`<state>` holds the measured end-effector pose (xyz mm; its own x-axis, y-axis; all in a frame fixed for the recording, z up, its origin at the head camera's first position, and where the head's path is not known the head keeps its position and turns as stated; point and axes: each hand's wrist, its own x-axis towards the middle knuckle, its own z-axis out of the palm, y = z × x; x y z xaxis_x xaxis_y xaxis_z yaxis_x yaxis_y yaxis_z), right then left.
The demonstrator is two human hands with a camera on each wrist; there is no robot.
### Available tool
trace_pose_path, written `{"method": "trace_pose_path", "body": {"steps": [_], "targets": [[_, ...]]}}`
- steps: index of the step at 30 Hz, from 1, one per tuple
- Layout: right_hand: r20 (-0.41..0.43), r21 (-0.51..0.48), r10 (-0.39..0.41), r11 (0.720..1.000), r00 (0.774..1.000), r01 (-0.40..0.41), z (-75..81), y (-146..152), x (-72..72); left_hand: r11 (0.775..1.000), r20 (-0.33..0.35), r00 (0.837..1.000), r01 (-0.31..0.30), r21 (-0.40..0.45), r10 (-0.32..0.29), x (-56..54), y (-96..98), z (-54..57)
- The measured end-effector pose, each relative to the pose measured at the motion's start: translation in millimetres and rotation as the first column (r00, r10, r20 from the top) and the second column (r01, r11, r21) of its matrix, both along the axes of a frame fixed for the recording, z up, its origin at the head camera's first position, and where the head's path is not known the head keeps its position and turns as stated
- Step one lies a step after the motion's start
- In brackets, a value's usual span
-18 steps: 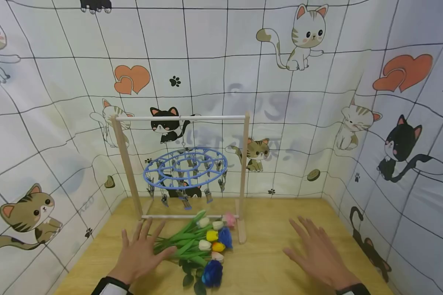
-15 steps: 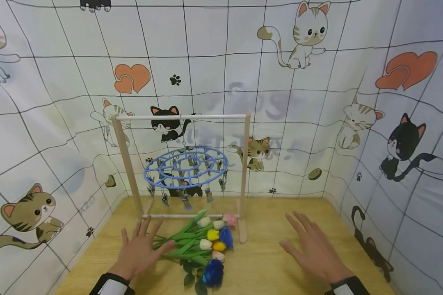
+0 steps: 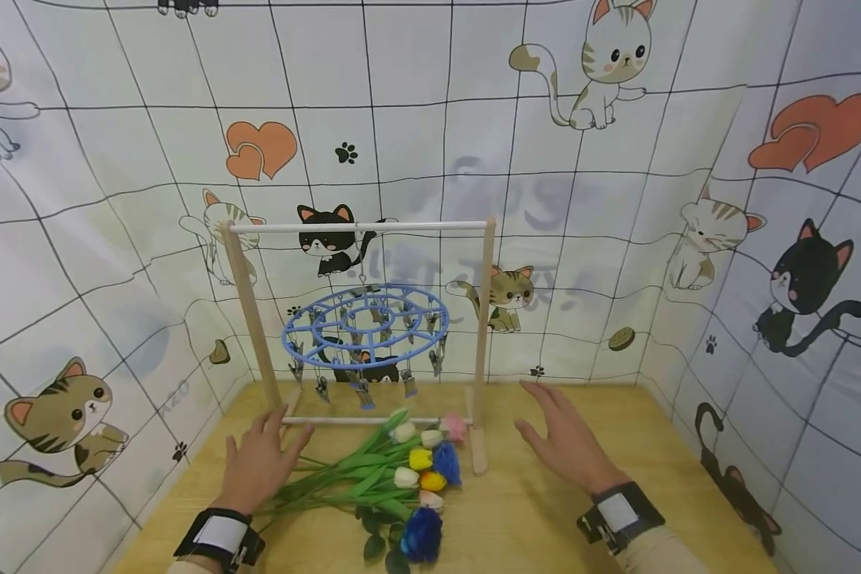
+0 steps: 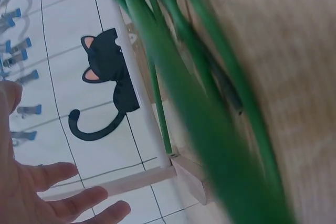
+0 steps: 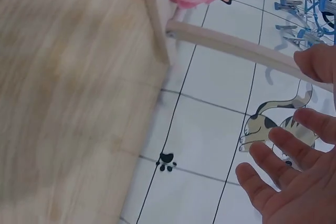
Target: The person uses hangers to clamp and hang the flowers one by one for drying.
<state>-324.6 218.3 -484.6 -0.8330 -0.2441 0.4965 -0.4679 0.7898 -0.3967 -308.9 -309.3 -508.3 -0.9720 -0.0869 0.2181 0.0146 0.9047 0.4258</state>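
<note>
A bunch of artificial flowers point(image 3: 373, 470), tulips and roses with green stems, lies on the wooden table. My left hand point(image 3: 261, 462) hovers at the stem end with its fingers spread, holding nothing. The left wrist view shows green stems point(image 4: 184, 93) close by, apart from the fingers. To the right of the rack, my right hand point(image 3: 570, 438) is held above the table with straight, relaxed fingers and nothing in it. Behind the flowers hangs a blue round clip hanger point(image 3: 366, 325) from a wooden rack point(image 3: 484, 335). Its many small clips dangle downward.
The rack's foot point(image 3: 477, 450) stands beside the pink flower point(image 3: 454, 428). White cloth with printed cats point(image 3: 581, 199) covers the walls behind and on both sides. Bare tabletop point(image 3: 545, 526) lies right of the flowers.
Both hands have moved forward, the right one also inward to the left. More of both wrists and their bands shows. The head view has shifted slightly; the flowers lie as before.
</note>
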Motion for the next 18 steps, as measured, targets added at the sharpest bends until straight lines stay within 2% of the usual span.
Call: {"method": "trace_pose_path", "body": {"steps": [5, 11, 18], "targets": [[0.022, -0.085, 0.048, 0.995, 0.999, -0.046, 6.0, -21, -19.5, 0.999, -0.035, 0.999, -0.022, 0.037, 0.023, -14.7, -11.2, -2.1], [0.145, -0.238, 0.098, 0.969, 0.985, -0.061, 9.9, -44, -38.9, 0.989, -0.029, 0.998, -0.053, 0.136, 0.058, -29.3, -23.5, -2.9], [0.221, -0.391, 0.153, 0.919, 0.963, -0.056, 13.4, -66, -56.3, 0.961, -0.054, 0.999, 0.012, 0.276, 0.003, -44.1, -30.8, -0.9]]}}
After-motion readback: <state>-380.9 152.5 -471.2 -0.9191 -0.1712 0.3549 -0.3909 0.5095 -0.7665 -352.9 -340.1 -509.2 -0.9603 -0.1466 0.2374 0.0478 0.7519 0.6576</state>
